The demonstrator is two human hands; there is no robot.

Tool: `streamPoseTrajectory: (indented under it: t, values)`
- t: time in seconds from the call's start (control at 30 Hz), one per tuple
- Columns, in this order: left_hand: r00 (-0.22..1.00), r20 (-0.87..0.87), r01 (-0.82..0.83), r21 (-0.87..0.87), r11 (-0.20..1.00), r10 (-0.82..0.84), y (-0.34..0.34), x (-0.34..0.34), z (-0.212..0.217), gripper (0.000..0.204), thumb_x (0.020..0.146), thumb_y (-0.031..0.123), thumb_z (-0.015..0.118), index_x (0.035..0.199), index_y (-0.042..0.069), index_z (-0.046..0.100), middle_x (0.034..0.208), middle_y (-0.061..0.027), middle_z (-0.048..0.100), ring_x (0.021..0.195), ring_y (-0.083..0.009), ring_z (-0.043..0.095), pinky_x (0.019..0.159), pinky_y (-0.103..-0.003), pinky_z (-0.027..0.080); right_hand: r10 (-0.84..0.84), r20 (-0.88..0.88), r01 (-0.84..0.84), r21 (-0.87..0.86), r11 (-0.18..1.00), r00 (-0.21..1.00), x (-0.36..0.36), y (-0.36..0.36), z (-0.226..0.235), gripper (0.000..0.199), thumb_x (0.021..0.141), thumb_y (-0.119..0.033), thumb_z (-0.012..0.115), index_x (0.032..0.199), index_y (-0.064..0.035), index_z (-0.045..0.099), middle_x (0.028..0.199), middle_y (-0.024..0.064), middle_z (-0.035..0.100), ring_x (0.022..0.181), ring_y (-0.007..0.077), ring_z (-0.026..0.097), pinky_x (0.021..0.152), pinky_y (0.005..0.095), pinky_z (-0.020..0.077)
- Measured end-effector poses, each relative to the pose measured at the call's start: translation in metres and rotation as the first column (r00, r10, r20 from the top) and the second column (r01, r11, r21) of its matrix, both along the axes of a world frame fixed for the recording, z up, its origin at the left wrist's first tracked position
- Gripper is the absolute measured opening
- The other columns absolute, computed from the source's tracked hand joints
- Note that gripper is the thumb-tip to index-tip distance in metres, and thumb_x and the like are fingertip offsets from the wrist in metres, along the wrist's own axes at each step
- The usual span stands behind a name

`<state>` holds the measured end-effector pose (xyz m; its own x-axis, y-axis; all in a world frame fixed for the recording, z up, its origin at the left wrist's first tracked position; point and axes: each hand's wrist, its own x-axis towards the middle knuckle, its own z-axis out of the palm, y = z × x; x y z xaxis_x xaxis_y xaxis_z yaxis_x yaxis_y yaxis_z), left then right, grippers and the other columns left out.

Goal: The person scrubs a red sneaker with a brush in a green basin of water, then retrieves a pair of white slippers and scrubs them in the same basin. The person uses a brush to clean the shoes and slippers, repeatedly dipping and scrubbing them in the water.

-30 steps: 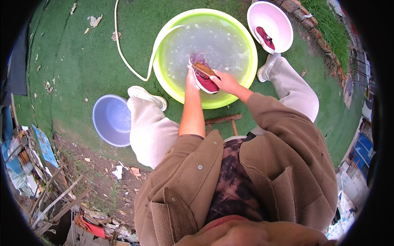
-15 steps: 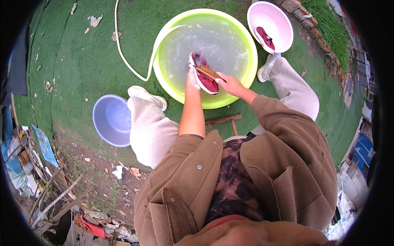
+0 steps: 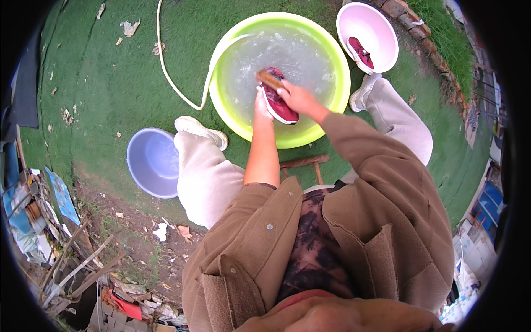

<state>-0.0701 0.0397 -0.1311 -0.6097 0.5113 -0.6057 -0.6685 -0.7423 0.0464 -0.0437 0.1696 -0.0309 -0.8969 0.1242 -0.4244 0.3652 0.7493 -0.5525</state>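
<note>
Over the green basin at 12 o'clock, the left hand has its grip closed on a red shoe, while the right hand clamps a brush on it.

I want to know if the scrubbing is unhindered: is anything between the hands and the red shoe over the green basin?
Nothing visible. The left hand grips the red shoe directly, and the right hand presses a wooden brush onto it above the green basin. The white hose enters the basin at its left rim, away from the hands.
</note>
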Motion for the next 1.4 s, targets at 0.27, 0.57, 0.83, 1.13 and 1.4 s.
streamPoseTrajectory:
  t: [0.27,0.57,0.83,1.13,1.4]
  values:
    - [0.994,0.0,0.112,-0.139,0.984,-0.113,0.005,-0.006,0.028,0.043,0.099,0.038,0.044,0.127,0.006,0.052,0.123,-0.0165,0.061,0.107,-0.0335,0.061,0.097,-0.052,0.048,-0.148,0.019,0.14,0.21,0.968,0.989,0.001,0.037,-0.004,0.051,0.095,-0.042,0.05,0.131,-0.0067,0.047,0.096,0.0222,0.067,0.095,0.0405,0.063,0.081,0.051,0.0473]
    - [0.731,0.215,-0.03,-0.938,-0.345,-0.647,0.027,-0.006,0.068,0.103,0.068,0.042,0.08,0.149,0.016,0.024,0.123,-0.0228,0.049,0.109,-0.0394,0.055,0.092,-0.049,0.046,0.318,0.127,-0.327,0.054,0.943,0.939,0.023,0.089,0.167,0.061,0.088,-0.021,0.059,0.139,0.0027,0.035,0.107,0.0282,0.06,0.1,0.0428,0.059,0.087,0.0478,0.0473]
    - [0.641,0.487,0.011,-0.779,-0.627,-0.593,0.034,0.008,0.073,0.12,0.064,0.055,0.08,0.153,0.019,0.008,0.126,-0.0204,0.047,0.113,-0.0406,0.052,0.092,-0.053,0.042,0.323,0.23,-0.343,0.049,0.938,0.918,0.063,0.091,0.212,0.058,0.087,-0.019,0.06,0.138,-0.0015,0.038,0.108,0.0239,0.058,0.101,0.0405,0.059,0.086,0.0465,0.0482]
    - [0.529,0.429,0.271,-0.903,-0.334,-0.732,0.014,-0.017,0.038,0.102,0.063,0.039,0.083,0.141,-0.002,0.031,0.114,-0.0196,0.062,0.099,-0.0292,0.063,0.087,-0.04,0.05,0.301,0.093,-0.307,0.062,0.95,0.949,0.046,0.108,0.22,0.057,0.088,-0.02,0.058,0.137,0.0003,0.038,0.107,0.0243,0.059,0.098,0.0407,0.059,0.086,0.0475,0.0478]
    - [0.631,-0.219,0.084,-0.934,0.347,-0.744,0.003,-0.026,0.092,0.044,0.072,0.022,0.078,0.11,0.006,0.062,0.087,-0.0046,0.064,0.071,-0.0182,0.059,0.065,-0.036,0.05,0.153,-0.016,-0.153,0.018,0.988,0.988,0.038,0.108,0.203,0.052,0.085,-0.031,0.065,0.124,-0.0022,0.047,0.105,0.0227,0.063,0.1,0.0402,0.061,0.085,0.0473,0.0478]
